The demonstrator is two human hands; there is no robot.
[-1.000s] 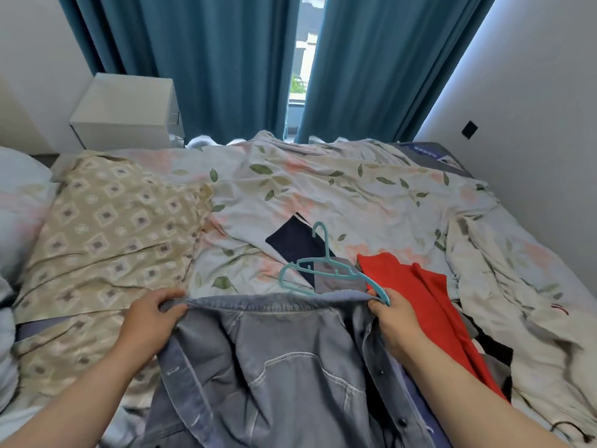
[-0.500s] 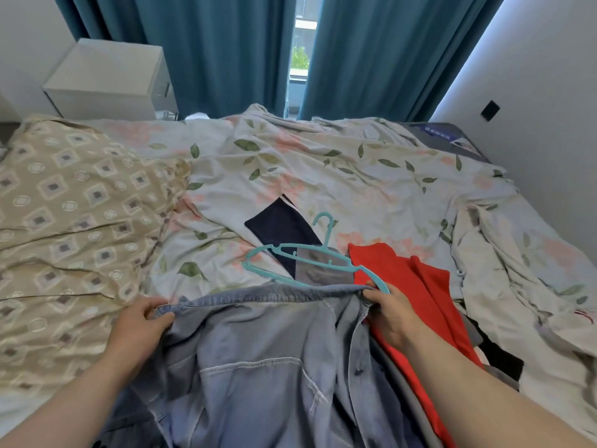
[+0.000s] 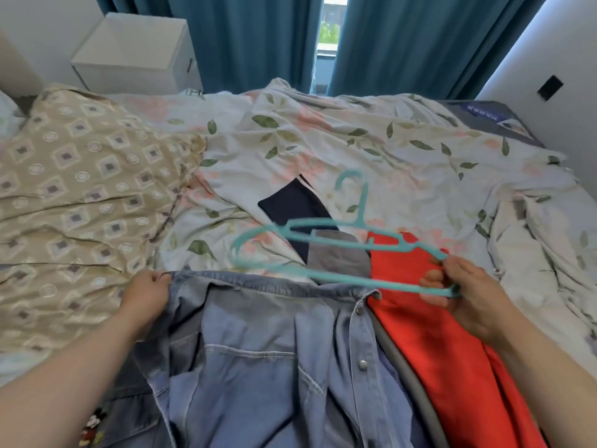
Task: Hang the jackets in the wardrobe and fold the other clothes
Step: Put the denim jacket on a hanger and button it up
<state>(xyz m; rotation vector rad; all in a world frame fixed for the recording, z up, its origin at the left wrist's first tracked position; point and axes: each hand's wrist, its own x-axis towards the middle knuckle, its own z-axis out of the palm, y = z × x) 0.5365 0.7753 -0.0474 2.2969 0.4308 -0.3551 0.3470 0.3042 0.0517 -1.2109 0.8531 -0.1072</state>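
Denim jacket (image 3: 258,367) lies spread on floral duvet (image 3: 387,150), its top edge between the two hands. Left hand (image 3: 145,295) pinches that edge at its left corner, fingers curled on the fabric. Right hand (image 3: 465,295) grips the right end of teal hanger (image 3: 359,221), which extends leftward just above the collar. Red garment (image 3: 436,334) lies beneath the right hand.

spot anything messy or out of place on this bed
Nothing damaged or spilled. The leaf-printed white duvet lies rumpled, baring a grey mattress corner at the far right; the bright red garment lies sprawled and unfolded beside the blue denim jacket.
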